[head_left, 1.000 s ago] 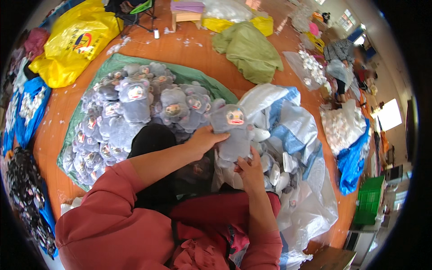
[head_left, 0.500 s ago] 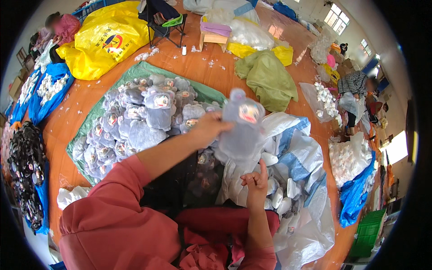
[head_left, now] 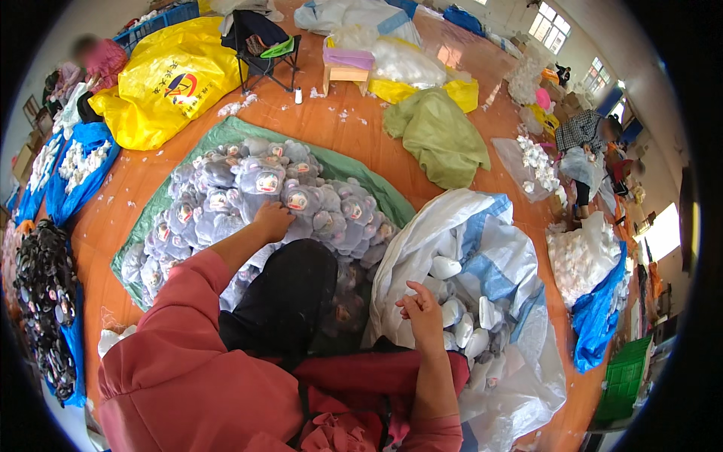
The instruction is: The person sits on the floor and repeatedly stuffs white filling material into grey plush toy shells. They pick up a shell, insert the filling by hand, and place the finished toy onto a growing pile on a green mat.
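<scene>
Left hand (head_left: 273, 220): reaches out over the pile of grey plush toys (head_left: 248, 200); fingers curled down onto a bagged toy at the near edge of the pile, palm flat on it. Whether they have closed around it I cannot tell.
Right hand (head_left: 422, 315): raised above the white sack (head_left: 482, 248), fingers loosely bent, holding nothing.
Toys: heaped on a green sheet (head_left: 226, 135) on the orange floor (head_left: 339, 128), each in clear wrapping, round faces showing.
Sack: open just right of the lap, white with blue stripes, with white stuffed pieces (head_left: 463, 328) inside, just below the right hand.
Lap: red sleeves and black trousers (head_left: 290, 294) between pile and sack.
Around: yellow bag (head_left: 162, 87) far left, olive cloth (head_left: 440, 135) beyond the sack, folding chair (head_left: 263, 45) and small stool (head_left: 346, 68) at the back, blue bags (head_left: 599, 316) on the right.
Others: a person (head_left: 94, 60) sits far left; another (head_left: 587, 151) bends over far right.
</scene>
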{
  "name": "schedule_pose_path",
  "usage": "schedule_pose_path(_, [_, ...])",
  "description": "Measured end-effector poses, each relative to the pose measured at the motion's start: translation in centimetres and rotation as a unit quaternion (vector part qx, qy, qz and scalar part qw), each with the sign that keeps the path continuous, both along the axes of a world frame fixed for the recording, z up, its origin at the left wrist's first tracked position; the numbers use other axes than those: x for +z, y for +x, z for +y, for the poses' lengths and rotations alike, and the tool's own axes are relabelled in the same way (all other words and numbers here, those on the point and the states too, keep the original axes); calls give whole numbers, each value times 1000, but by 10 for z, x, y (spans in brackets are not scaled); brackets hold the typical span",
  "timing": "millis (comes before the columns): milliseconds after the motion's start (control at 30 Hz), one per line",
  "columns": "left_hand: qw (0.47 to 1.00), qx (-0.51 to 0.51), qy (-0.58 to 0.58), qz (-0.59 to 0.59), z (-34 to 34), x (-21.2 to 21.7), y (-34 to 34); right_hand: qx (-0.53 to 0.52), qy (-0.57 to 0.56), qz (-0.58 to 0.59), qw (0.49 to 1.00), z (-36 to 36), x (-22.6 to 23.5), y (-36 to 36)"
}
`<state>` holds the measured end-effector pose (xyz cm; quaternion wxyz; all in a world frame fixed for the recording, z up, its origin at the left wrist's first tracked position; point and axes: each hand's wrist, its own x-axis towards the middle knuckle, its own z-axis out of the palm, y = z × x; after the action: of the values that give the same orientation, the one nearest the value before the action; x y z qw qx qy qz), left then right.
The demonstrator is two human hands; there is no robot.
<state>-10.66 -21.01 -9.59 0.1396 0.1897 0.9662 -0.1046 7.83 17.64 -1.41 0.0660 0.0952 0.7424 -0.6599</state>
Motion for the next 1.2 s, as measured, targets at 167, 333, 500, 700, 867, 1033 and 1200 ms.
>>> schedule_pose_path(167, [999,14,-43,19,33,31,-2,-113,-68,66,989,16,1,1])
schedule_pose_path(333, [978,-3,70,199,86,99,9,-351,-162,214,897,49,36,-2])
schedule_pose_path(500, [910,-152,286,260,168,155,64,-420,-169,190,871,105,22,32])
schedule_pose_path(700, [887,-173,399,157,217,117,74,-317,3,-8,948,142,-150,130])
schedule_pose_path(867, [895,-146,420,30,210,89,74,-339,90,16,936,111,-215,156])
schedule_pose_path(1033, [875,-147,461,16,211,85,71,-181,397,21,900,96,-202,151])
schedule_pose_path(1200, [865,-146,480,-1,209,84,74,-203,364,-117,901,67,-174,173])
